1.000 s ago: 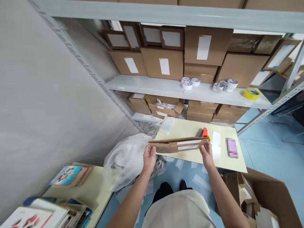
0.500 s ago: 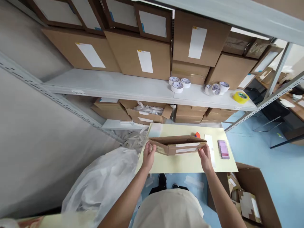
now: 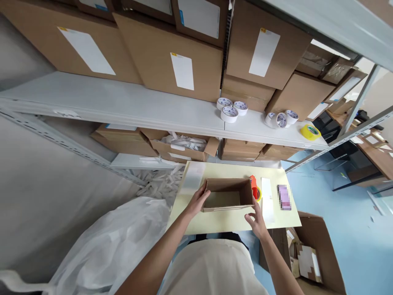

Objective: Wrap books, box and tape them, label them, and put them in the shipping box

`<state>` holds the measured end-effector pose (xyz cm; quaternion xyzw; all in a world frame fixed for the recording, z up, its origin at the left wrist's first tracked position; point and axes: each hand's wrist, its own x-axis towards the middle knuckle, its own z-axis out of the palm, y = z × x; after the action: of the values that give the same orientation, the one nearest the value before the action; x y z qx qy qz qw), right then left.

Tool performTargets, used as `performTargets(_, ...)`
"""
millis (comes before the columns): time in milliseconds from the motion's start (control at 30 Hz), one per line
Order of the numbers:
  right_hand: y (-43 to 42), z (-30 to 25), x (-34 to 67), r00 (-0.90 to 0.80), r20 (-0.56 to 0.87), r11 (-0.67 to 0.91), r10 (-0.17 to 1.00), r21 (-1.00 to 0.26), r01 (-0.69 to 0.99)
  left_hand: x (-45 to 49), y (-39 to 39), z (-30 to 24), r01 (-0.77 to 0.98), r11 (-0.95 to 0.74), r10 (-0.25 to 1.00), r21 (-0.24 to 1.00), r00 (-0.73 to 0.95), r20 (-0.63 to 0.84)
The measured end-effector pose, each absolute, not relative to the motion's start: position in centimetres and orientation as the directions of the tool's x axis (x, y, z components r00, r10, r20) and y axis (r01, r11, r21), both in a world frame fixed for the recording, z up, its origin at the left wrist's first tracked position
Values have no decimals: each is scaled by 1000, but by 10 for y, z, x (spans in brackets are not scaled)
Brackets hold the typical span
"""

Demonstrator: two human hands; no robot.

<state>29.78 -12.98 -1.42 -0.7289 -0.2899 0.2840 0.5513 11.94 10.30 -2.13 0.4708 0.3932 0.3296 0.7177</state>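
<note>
An open-topped cardboard box (image 3: pixel 227 208) stands over the pale yellow table (image 3: pixel 190 221), and its bare inside faces up. My left hand (image 3: pixel 198 201) grips the box's left end, thumb over the rim and fingers along the outer side. At the right front corner, my right hand (image 3: pixel 257 219) has its thumb spread away from the fingers, whose tips reach up beside the box wall. Just behind that hand lies a red tape dispenser (image 3: pixel 253 185) with a yellow roll, partly hidden by the box. A white paper strip (image 3: pixel 267 200) lies to the right.
A blurred purple item (image 3: pixel 284 197) lies on the table's right side. The shelf (image 3: pixel 184 114) ahead carries large cartons (image 3: pixel 172 37), white tape rolls (image 3: pixel 229 114) and a yellow tape roll (image 3: pixel 310 132). A big carton (image 3: pixel 325 250) with cardboard pieces stands lower right; white plastic sheeting (image 3: pixel 116 241) lies left.
The flattened box has been opened out into a rectangular shape. My right hand has loosened its pinch on the right end and moved slightly down and left. The view has shifted slightly.
</note>
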Motion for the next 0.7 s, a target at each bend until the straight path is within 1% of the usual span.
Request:
performTargets(133,-129,-15,315,549,-29,-247,835,-912,328,119,112,-9,32,117,893,993,433,-119)
performTargets(200,-124,-15,325,456,-25,-236,890,-880,412,113,113,-5,101,33,869,994,489,-78)
performTargets(233,-120,-15,330,408,-24,-227,912,-861,455,110,113,-3,140,-20,837,990,544,-60)
performTargets(300,-113,-17,339,318,-27,-201,948,-822,532,103,111,0,236,-162,731,958,681,-45)
performTargets(400,-104,-17,351,206,-30,-151,978,-782,605,96,111,3,332,-363,539,871,837,-95)
performTargets(433,-102,-16,354,176,-29,-133,984,-776,617,94,111,2,335,-388,490,859,864,-116)
performTargets(500,-97,-14,360,147,-25,-113,989,-767,631,92,113,-2,306,-361,441,881,888,-128)
performTargets(567,-93,-13,364,176,-16,-126,984,-763,635,92,114,-11,257,-264,464,930,879,-111)
performTargets(600,-90,-14,364,215,-11,-147,977,-764,628,92,113,-17,244,-211,518,947,849,-103)
performTargets(633,-87,-15,364,266,-10,-178,964,-768,615,93,112,-24,242,-165,598,956,796,-98)
performTargets(700,-80,-16,363,384,-20,-255,923,-778,574,98,109,-39,245,-86,768,966,633,-92)
